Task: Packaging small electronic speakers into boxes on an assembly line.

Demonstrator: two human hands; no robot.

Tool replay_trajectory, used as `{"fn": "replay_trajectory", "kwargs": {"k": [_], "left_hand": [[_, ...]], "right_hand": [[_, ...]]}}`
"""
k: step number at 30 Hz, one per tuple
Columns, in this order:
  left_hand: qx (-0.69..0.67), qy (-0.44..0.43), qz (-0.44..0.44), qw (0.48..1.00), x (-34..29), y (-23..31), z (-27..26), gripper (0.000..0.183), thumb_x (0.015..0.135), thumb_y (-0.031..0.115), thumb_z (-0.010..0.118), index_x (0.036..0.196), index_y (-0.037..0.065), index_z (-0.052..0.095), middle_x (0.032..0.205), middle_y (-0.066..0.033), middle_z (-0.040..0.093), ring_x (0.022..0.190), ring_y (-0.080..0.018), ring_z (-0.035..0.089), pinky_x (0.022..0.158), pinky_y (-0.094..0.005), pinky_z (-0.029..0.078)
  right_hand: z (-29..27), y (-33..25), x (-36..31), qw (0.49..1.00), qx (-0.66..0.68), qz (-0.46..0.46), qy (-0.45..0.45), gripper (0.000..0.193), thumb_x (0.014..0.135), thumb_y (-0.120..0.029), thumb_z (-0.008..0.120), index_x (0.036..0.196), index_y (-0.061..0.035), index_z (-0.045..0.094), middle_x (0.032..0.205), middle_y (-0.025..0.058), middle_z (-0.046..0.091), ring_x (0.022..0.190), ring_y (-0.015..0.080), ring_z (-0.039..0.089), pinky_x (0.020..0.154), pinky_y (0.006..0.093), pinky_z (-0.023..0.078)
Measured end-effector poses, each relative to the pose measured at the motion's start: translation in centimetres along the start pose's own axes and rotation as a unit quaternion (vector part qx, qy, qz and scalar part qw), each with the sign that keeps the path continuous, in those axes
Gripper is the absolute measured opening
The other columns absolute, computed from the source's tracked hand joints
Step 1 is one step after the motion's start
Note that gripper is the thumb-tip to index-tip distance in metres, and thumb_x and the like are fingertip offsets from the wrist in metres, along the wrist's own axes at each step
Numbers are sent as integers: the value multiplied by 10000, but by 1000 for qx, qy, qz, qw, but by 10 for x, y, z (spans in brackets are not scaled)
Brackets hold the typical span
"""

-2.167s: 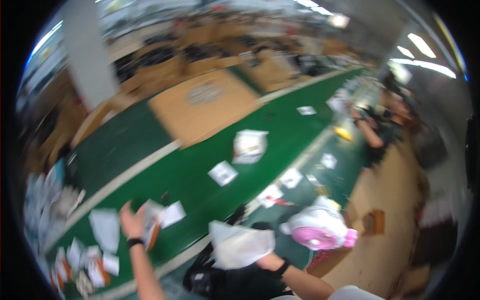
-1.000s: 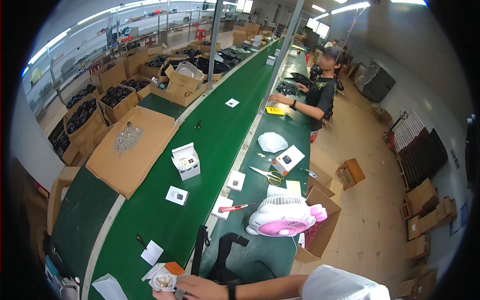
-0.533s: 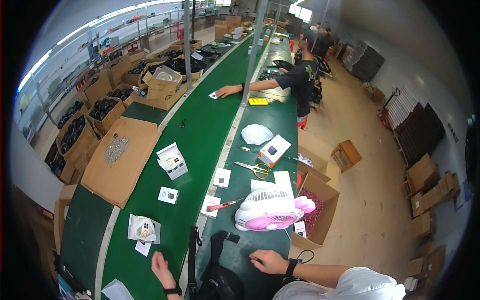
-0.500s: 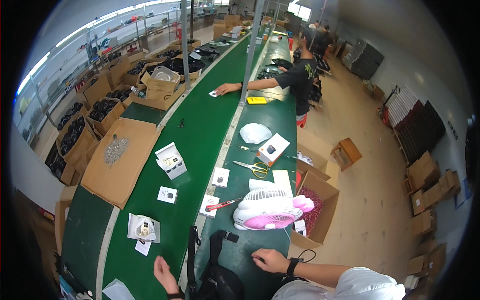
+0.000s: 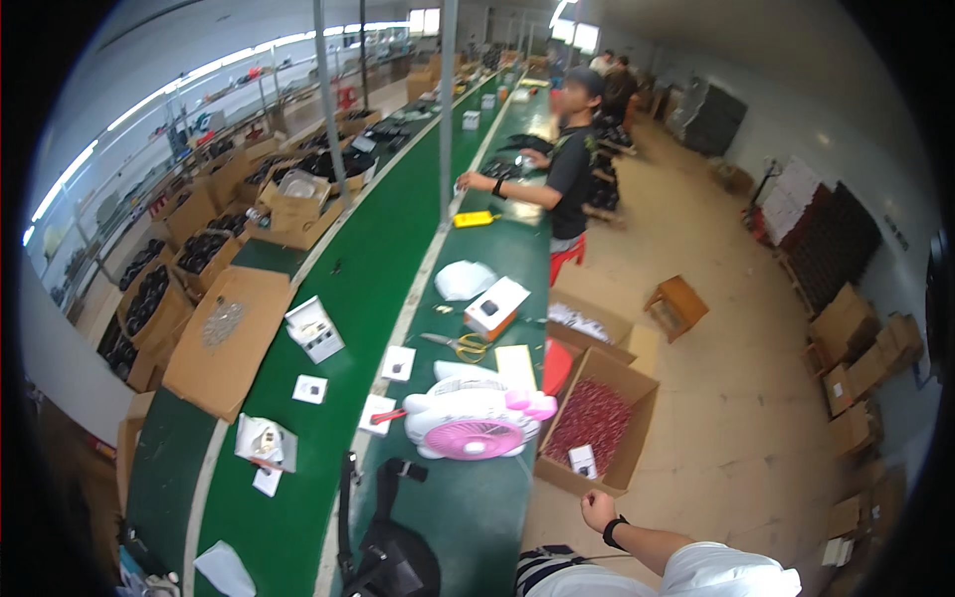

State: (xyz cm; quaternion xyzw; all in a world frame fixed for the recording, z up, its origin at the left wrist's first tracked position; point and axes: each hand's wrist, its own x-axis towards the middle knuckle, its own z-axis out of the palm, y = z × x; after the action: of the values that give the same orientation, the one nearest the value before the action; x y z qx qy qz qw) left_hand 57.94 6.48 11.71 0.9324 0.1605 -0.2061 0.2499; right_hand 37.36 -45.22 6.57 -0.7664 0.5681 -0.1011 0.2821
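My right hand, with a dark band on its wrist, is beside the bench edge, just below a cardboard box of red shredded filler. Its fingers are curled in, and nothing shows in them. A small white box lies on the filler. My left hand is out of view. On the bench nearby stands a white and pink fan, with a black bag lying nearer me. An opened white box with a pale item in it rests on the green belt.
Yellow-handled scissors, a white and orange box and a yellow item lie along the bench. Another opened box is on the belt. A co-worker stands farther up. A wooden stool is on the floor.
My right hand has moved right, off the bench, toward the box of filler. My left hand has left the view. The view has turned right, and the co-worker's arm has drawn back from the belt.
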Motion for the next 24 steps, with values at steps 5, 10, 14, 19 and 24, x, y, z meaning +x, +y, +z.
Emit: {"fn": "replay_trajectory", "kwargs": {"k": [5, 10, 14, 19, 24], "left_hand": [[217, 107, 11, 970, -42, -7, 72, 723, 869, 412, 574, 1359, -66, 342, 1331, -393, 349, 1211, -532, 378, 1011, -541, 340], [162, 172, 59, 970, -42, -37, 93, 699, 898, 408, 534, 1386, -39, 310, 1376, -394, 262, 1275, -534, 276, 1073, -550, 230], [108, 129, -15, 986, -58, -8, 89, 666, 917, 429, 499, 1371, -33, 347, 1383, -359, 297, 1283, -480, 306, 1083, -503, 245], [135, 185, -257, 939, -101, -26, 134, 644, 902, 459, 508, 1314, -29, 430, 1233, -329, 490, 1102, -486, 488, 965, -515, 392], [150, 279, -350, 882, -160, -27, 177, 472, 854, 296, 599, 1218, 3, 535, 1045, -227, 615, 941, -348, 600, 781, -463, 483]], "right_hand": [[-75, 25, 38, 989, 60, -15, 136, 126, 823, -96, 579, 804, 16, 634, 685, 137, 626, 639, 198, 610, 626, 329, 492], [-127, -9, 142, 974, 149, -76, 151, 153, 825, -133, 603, 836, 18, 616, 704, 123, 626, 673, 187, 604, 645, 332, 488], [-113, -77, 272, 961, 163, -149, 164, 231, 797, -197, 662, 843, 18, 591, 699, 95, 595, 663, 170, 557, 643, 316, 473], [-67, -185, 429, 973, 121, -181, 78, 465, 741, -324, 734, 963, 39, 547, 787, 127, 610, 724, 221, 602, 681, 349, 486], [9, -243, 503, 984, -22, -177, -27, 987, 655, -456, 789, 1299, 150, 350, 1303, 319, 433, 1229, 389, 433, 1036, 405, 357]]}}
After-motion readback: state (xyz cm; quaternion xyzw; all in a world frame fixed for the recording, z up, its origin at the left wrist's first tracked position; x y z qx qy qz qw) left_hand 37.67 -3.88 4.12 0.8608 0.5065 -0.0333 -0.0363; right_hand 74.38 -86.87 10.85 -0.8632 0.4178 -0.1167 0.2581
